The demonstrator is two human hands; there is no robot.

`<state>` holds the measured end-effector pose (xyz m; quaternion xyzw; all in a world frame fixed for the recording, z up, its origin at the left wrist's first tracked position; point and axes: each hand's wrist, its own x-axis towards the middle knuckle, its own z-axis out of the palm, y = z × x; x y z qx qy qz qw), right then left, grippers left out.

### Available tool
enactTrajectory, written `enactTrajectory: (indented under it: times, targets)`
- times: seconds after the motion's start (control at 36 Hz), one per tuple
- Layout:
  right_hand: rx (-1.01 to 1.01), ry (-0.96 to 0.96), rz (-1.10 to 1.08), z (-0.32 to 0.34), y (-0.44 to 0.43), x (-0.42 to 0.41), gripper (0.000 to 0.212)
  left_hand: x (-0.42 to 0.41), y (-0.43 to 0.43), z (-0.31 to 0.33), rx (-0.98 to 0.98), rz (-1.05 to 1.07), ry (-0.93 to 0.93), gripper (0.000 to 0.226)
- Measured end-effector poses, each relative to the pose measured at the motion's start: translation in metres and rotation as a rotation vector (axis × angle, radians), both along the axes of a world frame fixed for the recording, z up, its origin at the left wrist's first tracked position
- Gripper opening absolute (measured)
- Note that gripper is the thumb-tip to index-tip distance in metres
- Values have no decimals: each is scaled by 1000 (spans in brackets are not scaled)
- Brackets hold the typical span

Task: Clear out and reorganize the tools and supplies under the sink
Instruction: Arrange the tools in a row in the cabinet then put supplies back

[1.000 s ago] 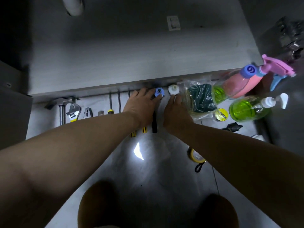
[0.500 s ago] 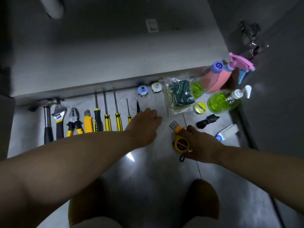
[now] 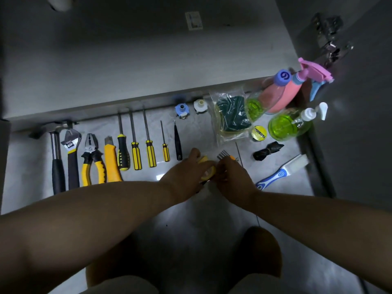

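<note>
Tools lie in a row on the grey floor: a hammer (image 3: 55, 153), a wrench (image 3: 71, 153), yellow pliers (image 3: 92, 160), a yellow utility knife (image 3: 111, 162) and several screwdrivers (image 3: 135, 153). My left hand (image 3: 186, 168) and my right hand (image 3: 231, 175) meet over a yellow tape measure (image 3: 206, 169), both gripping it. A set of hex keys (image 3: 224, 155) pokes out just above my right hand. Right of the row sit a blue fitting (image 3: 181, 110), a white fitting (image 3: 200, 106) and a bag of sponges (image 3: 232, 117).
The cabinet floor (image 3: 137, 66) spreads beyond the tools. At the right stand a pink spray bottle (image 3: 284, 92), green soap bottles (image 3: 288, 126), a yellow tape roll (image 3: 259, 132), a black bundle (image 3: 267, 150) and a blue-handled scraper (image 3: 282, 171). The cabinet door (image 3: 360, 124) hangs on the right.
My left hand has drawn back from the blue fitting toward me. My right hand picked up the tape measure and brought it left; both hands now hold it together.
</note>
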<state>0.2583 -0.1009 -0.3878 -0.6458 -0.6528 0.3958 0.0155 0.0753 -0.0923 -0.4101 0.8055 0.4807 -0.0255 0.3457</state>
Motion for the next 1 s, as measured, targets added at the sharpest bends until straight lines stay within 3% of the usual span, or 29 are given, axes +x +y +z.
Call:
enactTrajectory:
  times: [0.08, 0.22, 0.42, 0.64, 0.75, 0.81, 1.0]
  targets:
    - [45, -128, 87, 7, -1, 4, 36, -1, 4, 3, 110, -45, 37, 67]
    - [51, -336, 254, 11, -7, 11, 57, 4, 4, 8, 221, -259, 147, 78]
    - [31, -448, 338, 9, -15, 4, 69, -7, 1, 2, 285, -328, 288, 84]
    - [-29, -325, 288, 0, -7, -15, 82, -19, 20, 3, 314, -243, 439, 90]
    - [56, -190, 325, -4, 1, -23, 60, -21, 28, 6, 315, -178, 450, 84]
    - [71, -174, 340, -7, 3, -25, 60, -22, 30, 7, 312, -167, 474, 84]
    - [112, -289, 307, -3, -9, -24, 75, -25, 30, 8, 319, -103, 501, 77]
